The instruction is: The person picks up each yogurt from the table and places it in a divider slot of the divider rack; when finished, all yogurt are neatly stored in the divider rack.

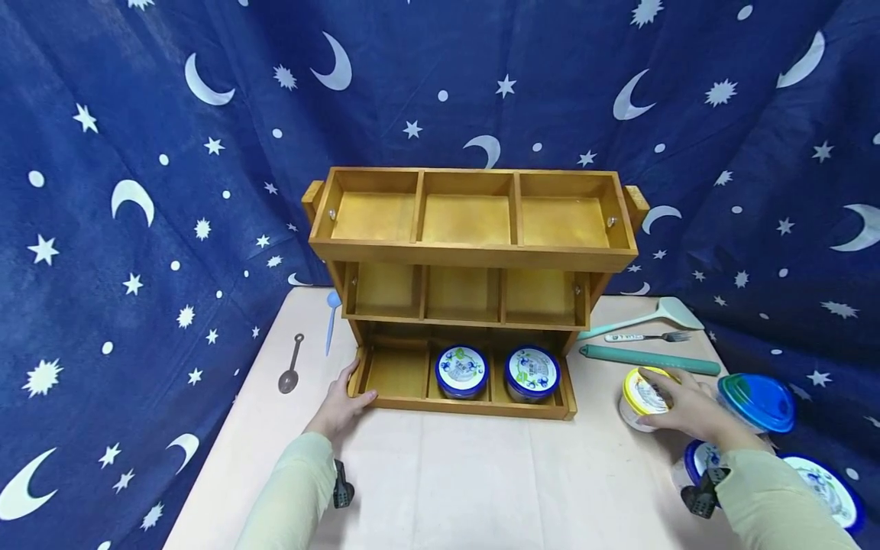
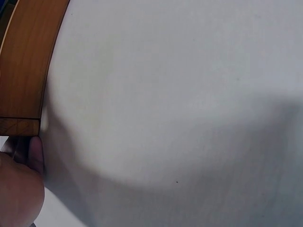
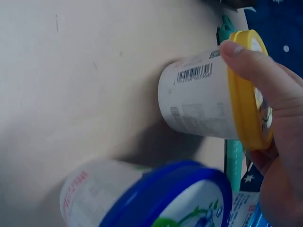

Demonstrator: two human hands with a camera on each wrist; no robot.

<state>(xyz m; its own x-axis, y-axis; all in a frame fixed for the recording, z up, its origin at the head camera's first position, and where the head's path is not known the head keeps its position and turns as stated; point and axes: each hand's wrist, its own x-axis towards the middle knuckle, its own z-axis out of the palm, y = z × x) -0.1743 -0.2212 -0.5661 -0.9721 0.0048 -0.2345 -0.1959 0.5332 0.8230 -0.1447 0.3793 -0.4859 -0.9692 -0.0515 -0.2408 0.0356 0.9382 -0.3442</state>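
Note:
A three-tier wooden storage box (image 1: 474, 256) stands open at the back of the table, its trays stepped one above another. My left hand (image 1: 341, 405) holds the front left corner of the lowest tray (image 1: 426, 404); the left wrist view shows a fingertip by the wooden edge (image 2: 21, 71). Two blue-lidded tubs sit in that tray, one tub (image 1: 462, 372) in the middle compartment, the other tub (image 1: 532, 373) in the right one. On the right, my right hand (image 1: 690, 405) grips a yellow-lidded tub (image 3: 199, 97) by its lid, thumb and fingers across the rim.
Beside my right wrist stand a blue-lidded tub (image 3: 184, 203), a clear tub with a blue-green lid (image 1: 756, 401) and a wider blue-lidded tub (image 1: 825, 489). Behind lie a green spatula (image 1: 670, 312), a fork (image 1: 649, 337) and a green stick (image 1: 649, 359). Two spoons, grey (image 1: 289, 378) and blue (image 1: 333, 305), lie left.

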